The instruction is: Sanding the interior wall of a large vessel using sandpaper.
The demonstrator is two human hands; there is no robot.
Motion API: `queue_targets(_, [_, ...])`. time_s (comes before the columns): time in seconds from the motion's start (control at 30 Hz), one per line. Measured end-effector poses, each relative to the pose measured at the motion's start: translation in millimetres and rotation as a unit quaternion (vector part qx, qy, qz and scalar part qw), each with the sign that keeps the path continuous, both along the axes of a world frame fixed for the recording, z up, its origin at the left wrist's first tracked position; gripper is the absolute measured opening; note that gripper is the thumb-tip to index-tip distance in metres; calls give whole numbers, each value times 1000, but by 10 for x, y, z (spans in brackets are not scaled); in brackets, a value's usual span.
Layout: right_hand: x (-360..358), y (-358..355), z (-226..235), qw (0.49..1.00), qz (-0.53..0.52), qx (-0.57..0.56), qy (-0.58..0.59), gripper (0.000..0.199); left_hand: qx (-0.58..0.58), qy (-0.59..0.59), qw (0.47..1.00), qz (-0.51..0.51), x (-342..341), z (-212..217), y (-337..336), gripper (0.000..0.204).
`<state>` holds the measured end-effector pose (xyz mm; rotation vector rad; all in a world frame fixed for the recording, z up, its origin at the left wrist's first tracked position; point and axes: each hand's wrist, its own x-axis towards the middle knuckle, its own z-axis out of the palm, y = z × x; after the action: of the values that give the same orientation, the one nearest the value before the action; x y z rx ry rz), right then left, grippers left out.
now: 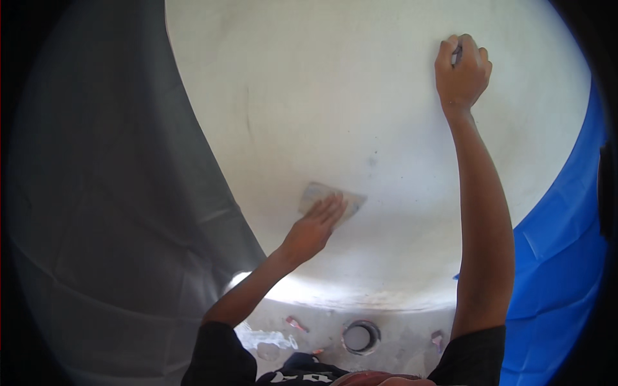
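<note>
My left hand [310,229] presses a beige sandpaper sheet [314,193] against a broad, off-white curved surface [360,96]. Its fingers are stretched out over the sheet, slightly smeared by motion, and the sheet's corners with bluish marks stick out past them. Higher up and to the right, my right hand [465,74] is closed in a fist close to the same surface. A small greyish bit shows between its thumb and fingers, too little to tell what it is. Dark specks and faint grey smudges mark the surface between the two hands.
Grey sheeting [122,193] hangs along the left side, and blue sheeting [547,283] along the right. Below, on the stained floor [399,341], are a round container [360,337], a red-handled brush [296,323] and another brush [438,341].
</note>
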<state>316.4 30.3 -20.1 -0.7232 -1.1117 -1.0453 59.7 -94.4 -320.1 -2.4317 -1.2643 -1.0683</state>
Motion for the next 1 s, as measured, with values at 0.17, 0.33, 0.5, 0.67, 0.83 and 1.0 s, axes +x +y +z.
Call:
queue_targets(0.17, [83,79,96,999,-33,16,2,27,-109,105,989,-2,-177,249,-408,69])
queue_targets(0.33, [-1,81,101,999,-36,25,-8,16,122,2,989,79,-322,1570,-441,59])
queue_targets(0.5, [22,4,39,999,-17,-29,4,15,387,-23,919,68,-379,1931,31,74])
queue_targets(0.67, [10,-97,144,1000,-20,10,-14,15,275,-61,951,126,-302,1059,440,80])
queue_targets(0.83, [56,-75,88,1000,3,9,-14,17,61,-108,992,33,-25,-494,125,74])
queue_targets(1.0, [-61,-148,114,999,4,38,-33,17,-153,-25,984,-91,136,-1377,-719,33])
